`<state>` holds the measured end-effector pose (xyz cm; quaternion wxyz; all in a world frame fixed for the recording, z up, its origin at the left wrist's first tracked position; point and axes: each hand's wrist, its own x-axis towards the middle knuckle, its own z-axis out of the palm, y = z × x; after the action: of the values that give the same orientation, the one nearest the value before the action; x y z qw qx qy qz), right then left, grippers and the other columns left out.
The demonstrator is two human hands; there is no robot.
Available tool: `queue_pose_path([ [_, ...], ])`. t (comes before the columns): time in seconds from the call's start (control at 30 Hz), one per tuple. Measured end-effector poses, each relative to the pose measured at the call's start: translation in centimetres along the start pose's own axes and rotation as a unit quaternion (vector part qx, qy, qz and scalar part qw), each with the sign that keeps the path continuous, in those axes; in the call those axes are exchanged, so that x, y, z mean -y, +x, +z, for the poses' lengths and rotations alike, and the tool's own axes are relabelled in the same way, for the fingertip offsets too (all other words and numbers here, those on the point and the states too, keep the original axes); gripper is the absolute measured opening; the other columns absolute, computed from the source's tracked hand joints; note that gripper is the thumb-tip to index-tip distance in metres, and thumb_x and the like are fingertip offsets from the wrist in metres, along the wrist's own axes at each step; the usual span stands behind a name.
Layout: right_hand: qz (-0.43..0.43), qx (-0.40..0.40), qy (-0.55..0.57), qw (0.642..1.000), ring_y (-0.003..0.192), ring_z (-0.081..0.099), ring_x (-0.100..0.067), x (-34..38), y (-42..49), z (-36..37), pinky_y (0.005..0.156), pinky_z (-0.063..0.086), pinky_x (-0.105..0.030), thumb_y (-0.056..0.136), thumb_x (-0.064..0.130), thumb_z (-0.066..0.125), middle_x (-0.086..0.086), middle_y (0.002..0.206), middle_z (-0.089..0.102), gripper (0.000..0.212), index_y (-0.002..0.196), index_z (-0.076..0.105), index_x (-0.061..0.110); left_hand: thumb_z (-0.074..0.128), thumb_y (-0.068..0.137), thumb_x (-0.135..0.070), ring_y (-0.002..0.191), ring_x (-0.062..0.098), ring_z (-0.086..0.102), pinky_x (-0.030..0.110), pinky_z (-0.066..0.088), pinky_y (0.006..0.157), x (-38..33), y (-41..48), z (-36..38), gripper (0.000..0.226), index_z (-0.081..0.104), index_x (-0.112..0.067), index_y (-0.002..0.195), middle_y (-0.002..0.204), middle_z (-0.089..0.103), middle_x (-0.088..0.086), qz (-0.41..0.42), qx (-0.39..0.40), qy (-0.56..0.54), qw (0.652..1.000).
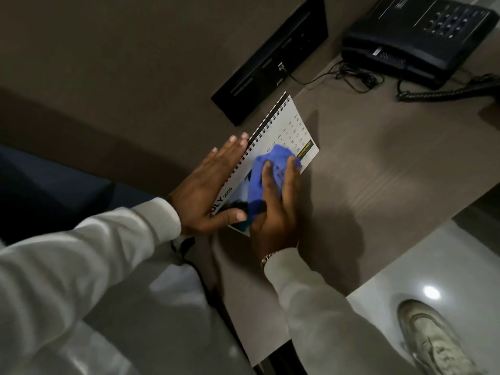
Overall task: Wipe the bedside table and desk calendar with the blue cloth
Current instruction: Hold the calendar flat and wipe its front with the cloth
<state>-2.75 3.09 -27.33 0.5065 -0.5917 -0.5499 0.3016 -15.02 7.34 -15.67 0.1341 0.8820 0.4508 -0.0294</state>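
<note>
A white spiral-bound desk calendar (293,131) showing July 2026 stands on the brown bedside table (378,171), near its back left edge. My left hand (208,190) holds the calendar from behind, fingers flat along the spiral edge and thumb on its front lower corner. My right hand (276,209) presses a bunched blue cloth (267,171) against the calendar's front page. The cloth covers the middle of the page, hiding part of the picture and dates.
A black desk phone (416,36) with its coiled cord (443,94) sits at the table's back right. A black wall panel (273,60) with sockets is behind the calendar. A shoe (433,339) stands on the glossy floor at lower right.
</note>
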Motion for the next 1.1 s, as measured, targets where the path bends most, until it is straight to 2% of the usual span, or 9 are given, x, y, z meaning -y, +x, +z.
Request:
queue_pose_path([
  [0.13, -0.021, 0.056, -0.006, 0.998, 0.147, 0.013, -0.046, 0.1, -4.5, 0.9, 0.115, 0.027, -0.061, 0.087, 0.020, 0.065, -0.022, 0.158, 0.015, 0.064, 0.145, 0.036, 0.018, 0.033, 0.083, -0.076, 0.156, 0.023, 0.001, 0.043, 0.009, 0.125, -0.1, 0.1, 0.0, 0.106, -0.001, -0.007, 0.156, 0.166, 0.000, 0.006, -0.004, -0.008, -0.006, 1.000],
  [0.23, -0.067, 0.061, 0.015, 0.996, 0.149, 0.007, -0.040, 0.8, -4.8, 1.2, 0.120, 0.013, -0.051, 0.090, 0.023, 0.061, -0.014, 0.160, 0.009, 0.063, 0.146, 0.031, 0.023, 0.035, 0.082, -0.077, 0.156, 0.018, -0.002, 0.037, 0.006, 0.125, 0.1, 0.0, -0.2, 0.108, -0.005, -0.009, 0.156, 0.166, -0.004, 0.004, 0.000, 0.006, 0.002, 1.000],
  [0.37, -0.076, -0.004, 0.028, 0.997, 0.146, 0.016, -0.046, 0.3, -1.1, 0.9, 0.120, 0.024, -0.053, 0.093, 0.032, 0.059, -0.028, 0.155, 0.022, 0.057, 0.143, 0.040, 0.012, 0.031, 0.082, -0.078, 0.156, 0.023, -0.002, 0.043, 0.003, 0.125, 0.2, 0.1, -0.2, 0.108, -0.004, -0.007, 0.156, 0.166, 0.000, 0.015, 0.008, 0.015, 0.031, 0.999],
  [0.57, -0.024, 0.078, -0.031, 0.996, 0.146, 0.005, -0.044, -1.1, -3.9, 0.3, 0.116, 0.010, -0.055, 0.088, 0.027, 0.060, -0.020, 0.159, 0.009, 0.068, 0.146, 0.024, 0.025, 0.024, 0.081, -0.080, 0.155, 0.025, -0.006, 0.054, 0.004, 0.123, 0.1, 0.3, -0.4, 0.108, -0.005, -0.006, 0.156, 0.167, -0.004, 0.014, 0.006, 0.025, 0.067, 0.997],
  [0.67, -0.067, 0.085, -0.026, 0.994, 0.147, 0.009, -0.043, -0.4, -5.1, 0.6, 0.115, 0.018, -0.055, 0.085, 0.016, 0.068, -0.014, 0.160, 0.008, 0.076, 0.146, 0.025, 0.026, 0.024, 0.081, -0.080, 0.155, 0.024, -0.006, 0.053, 0.004, 0.123, 0.1, 0.2, -0.4, 0.108, -0.007, -0.009, 0.156, 0.167, -0.005, 0.012, 0.003, 0.027, 0.068, 0.997],
  [0.8, -0.060, 0.057, 0.026, 0.996, 0.147, 0.012, -0.044, 0.1, -1.4, 0.1, 0.117, 0.027, -0.056, 0.090, 0.036, 0.053, -0.023, 0.159, 0.017, 0.061, 0.145, 0.036, 0.016, 0.027, 0.081, -0.081, 0.155, 0.022, -0.005, 0.048, 0.003, 0.124, 0.3, 0.3, -0.1, 0.106, -0.009, -0.015, 0.156, 0.167, -0.006, 0.007, 0.007, 0.017, 0.057, 0.998],
  [0.93, -0.009, -0.043, 0.043, 0.998, 0.145, 0.020, -0.047, -1.8, 2.3, -0.5, 0.113, 0.036, -0.058, 0.098, 0.022, 0.046, -0.031, 0.153, 0.023, 0.046, 0.141, 0.041, 0.007, 0.032, 0.084, -0.076, 0.155, 0.025, -0.002, 0.046, 0.005, 0.125, 0.5, 0.2, -0.1, 0.106, -0.004, -0.008, 0.156, 0.167, -0.003, 0.011, 0.021, 0.017, 0.059, 0.998],
  [1.0, 0.032, -0.031, 0.005, 0.999, 0.146, 0.018, -0.045, -2.2, 1.6, -0.5, 0.115, 0.031, -0.058, 0.098, 0.031, 0.040, -0.027, 0.156, 0.019, 0.049, 0.144, 0.036, 0.012, 0.033, 0.084, -0.075, 0.155, 0.025, -0.001, 0.048, 0.007, 0.124, 0.5, 0.2, -0.1, 0.106, -0.002, -0.006, 0.156, 0.167, -0.002, 0.011, 0.016, 0.020, 0.057, 0.998],
  [1.1, 0.049, 0.058, -0.004, 0.997, 0.147, 0.001, -0.036, -1.6, -1.5, -0.2, 0.114, 0.032, -0.060, 0.088, 0.022, 0.061, -0.011, 0.158, -0.004, 0.077, 0.148, 0.015, 0.027, 0.032, 0.083, -0.077, 0.156, 0.025, 0.000, 0.047, 0.007, 0.124, 0.2, 0.3, -0.3, 0.107, -0.002, -0.006, 0.156, 0.167, -0.002, 0.011, 0.015, 0.020, 0.061, 0.998],
])
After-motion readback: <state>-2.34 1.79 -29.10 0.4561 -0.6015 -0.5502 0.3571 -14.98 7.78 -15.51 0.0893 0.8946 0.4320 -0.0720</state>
